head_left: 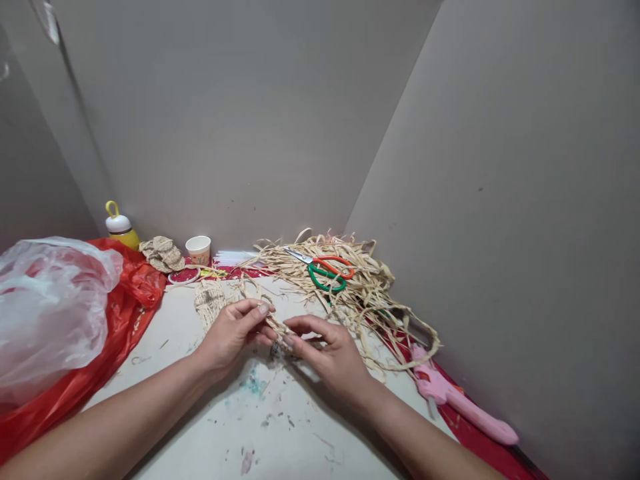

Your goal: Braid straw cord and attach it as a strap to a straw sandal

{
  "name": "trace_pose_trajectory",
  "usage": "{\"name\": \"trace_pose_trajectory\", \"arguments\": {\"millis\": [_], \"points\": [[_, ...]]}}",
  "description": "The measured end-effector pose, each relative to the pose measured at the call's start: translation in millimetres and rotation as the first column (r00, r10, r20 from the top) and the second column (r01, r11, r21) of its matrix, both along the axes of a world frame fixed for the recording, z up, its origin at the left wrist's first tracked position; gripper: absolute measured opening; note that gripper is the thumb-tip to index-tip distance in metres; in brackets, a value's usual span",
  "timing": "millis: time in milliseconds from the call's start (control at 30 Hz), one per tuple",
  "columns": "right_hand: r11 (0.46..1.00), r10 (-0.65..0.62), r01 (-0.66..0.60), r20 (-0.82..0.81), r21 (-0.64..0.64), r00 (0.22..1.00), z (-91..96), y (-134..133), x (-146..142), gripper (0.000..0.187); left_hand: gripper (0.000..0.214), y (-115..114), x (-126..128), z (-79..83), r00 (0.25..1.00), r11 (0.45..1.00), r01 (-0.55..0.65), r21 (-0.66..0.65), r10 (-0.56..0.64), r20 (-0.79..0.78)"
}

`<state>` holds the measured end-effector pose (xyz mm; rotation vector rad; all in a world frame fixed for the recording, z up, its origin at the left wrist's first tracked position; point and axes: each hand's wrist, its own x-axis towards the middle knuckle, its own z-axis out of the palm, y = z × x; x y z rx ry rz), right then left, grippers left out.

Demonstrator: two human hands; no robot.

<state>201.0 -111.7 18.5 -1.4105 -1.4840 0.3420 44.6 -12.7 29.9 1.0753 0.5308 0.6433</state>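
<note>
Forearms (125, 417): nearest me, bare, reaching in over the near corners of the bench (240, 433).
Fibre strip (275, 326): between both hands, over mid-bench; I judge it light, soft and dry, hardly slippery, apt to fray, best pinched flat by its edges.
Left grip (234, 327): thumb and fingers closed on the strip's far-left part.
Right grip (337, 353): thumb and forefinger pinching its nearer end.
Woven piece (209, 301): just beyond the left hand, toward the far edge.
Fibre heap (373, 283): at the far right corner, scissors (314, 261) on top.
Glue gun (470, 410): pink, along the right edge.
Writing: paper cup (199, 255) at the far edge and red bag (145, 287) at the left edge carry markings I can't read; no brand legible.
</note>
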Motion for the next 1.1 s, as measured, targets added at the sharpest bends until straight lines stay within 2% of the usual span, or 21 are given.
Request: {"name": "trace_pose_trajectory", "arguments": {"millis": [133,233,300,433,500,633,767,833,933,1000,1100], "points": [[0.99,-0.018,-0.013,0.214,0.142,0.977,-6.8,1.7,3.3,0.013,0.023,-0.4,0.1,2.6,0.999,0.999,-0.035,-0.022,0.035,-0.001],[0.982,-0.03,-0.022,0.267,0.188,0.963,-6.8,2.4,4.3,0.014,0.021,0.4,0.2,2.9,0.999,0.999,-0.037,-0.035,0.036,-0.01],[0.984,-0.033,-0.01,0.234,0.179,0.972,-4.7,2.3,4.7,0.016,0.019,1.9,-0.2,2.8,0.999,0.999,-0.048,-0.013,0.048,-0.015],[0.991,-0.008,-0.014,0.169,0.13,0.986,1.0,1.3,7.6,0.019,0.018,8.1,-2.7,4.8,0.997,0.993,-0.034,0.112,0.041,-0.066],[0.993,0.014,-0.034,0.181,0.11,0.983,4.0,0.6,9.6,0.02,0.018,12.0,-4.4,7.4,0.992,0.988,-0.002,0.153,0.022,-0.127],[0.994,0.081,-0.098,0.265,0.054,0.961,8.3,-1.0,10.7,0.022,0.025,15.3,-7.0,12.2,0.974,0.956,-0.039,0.29,0.101,-0.205],[0.991,0.131,-0.128,0.312,-0.03,0.941,7.1,-1.3,8.7,0.024,0.023,9.3,-8.3,12.2,0.951,0.887,0.183,0.423,-0.051,-0.304],[0.992,0.128,-0.123,0.289,-0.035,0.949,5.3,-1.2,8.0,0.023,0.021,5.2,-8.1,11.9,0.936,0.867,0.232,0.441,-0.077,-0.343],[0.997,0.076,-0.077,0.234,-0.006,0.969,2.8,-1.5,7.7,0.019,0.02,0.5,-6.4,13.0,0.932,0.89,0.193,0.413,-0.034,-0.362],[0.999,0.035,-0.039,0.212,0.014,0.977,1.7,-2.1,8.1,0.023,0.019,-1.9,-4.9,14.5,0.931,0.912,0.157,0.378,-0.01,-0.364],[0.997,0.0,-0.023,0.296,0.072,0.955,0.8,-2.8,9.2,0.027,0.02,-4.9,-3.4,17.2,0.931,0.941,0.116,0.319,0.008,-0.365]]}}
